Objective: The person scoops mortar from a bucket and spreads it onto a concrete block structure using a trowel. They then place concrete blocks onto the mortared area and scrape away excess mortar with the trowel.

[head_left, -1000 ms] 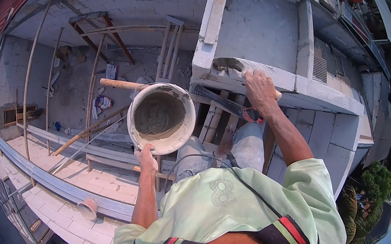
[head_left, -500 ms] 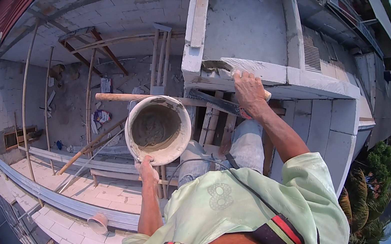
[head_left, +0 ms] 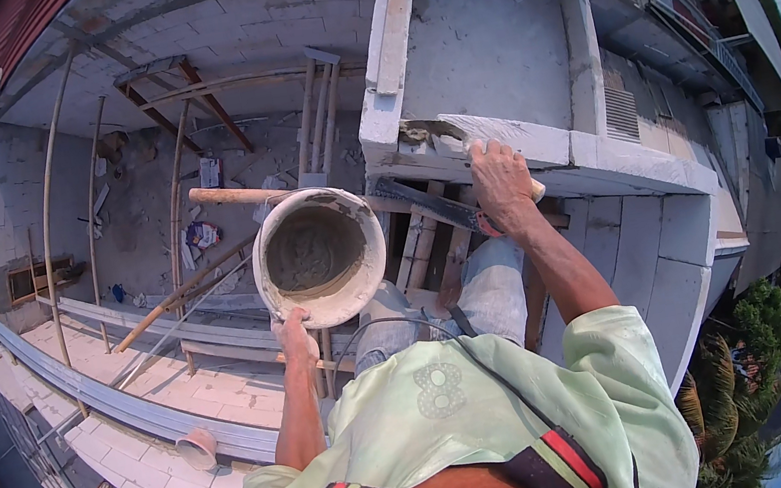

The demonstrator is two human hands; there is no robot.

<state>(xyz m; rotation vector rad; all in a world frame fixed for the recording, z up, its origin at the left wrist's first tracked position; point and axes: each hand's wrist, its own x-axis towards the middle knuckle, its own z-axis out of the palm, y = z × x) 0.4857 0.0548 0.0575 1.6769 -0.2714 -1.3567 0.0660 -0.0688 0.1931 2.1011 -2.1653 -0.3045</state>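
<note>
My left hand (head_left: 296, 339) grips the near rim of a whitish bucket (head_left: 372, 265), which tips so that its mouth faces me. Wet grey mortar (head_left: 307, 256) lies inside it. My right hand (head_left: 502, 182) is closed round a trowel, whose pale handle end (head_left: 538, 189) sticks out beside the palm. Most of the trowel's blade is hidden beyond my fingers. Just past that hand, a notch in the top of the white block wall (head_left: 517, 142) holds some grey mortar (head_left: 415, 134).
A round timber pole (head_left: 237, 194) passes behind the bucket. A dark saw-like blade (head_left: 429, 200) lies below the wall, near my knees. Upright poles (head_left: 55, 158) and metal channels (head_left: 149, 416) stand or run at left. A small pail (head_left: 197, 449) sits on the blocks at lower left.
The right hand has shifted slightly right and away from the notch, where more grey mortar now shows. The bucket has moved a little to the right in my left hand.
</note>
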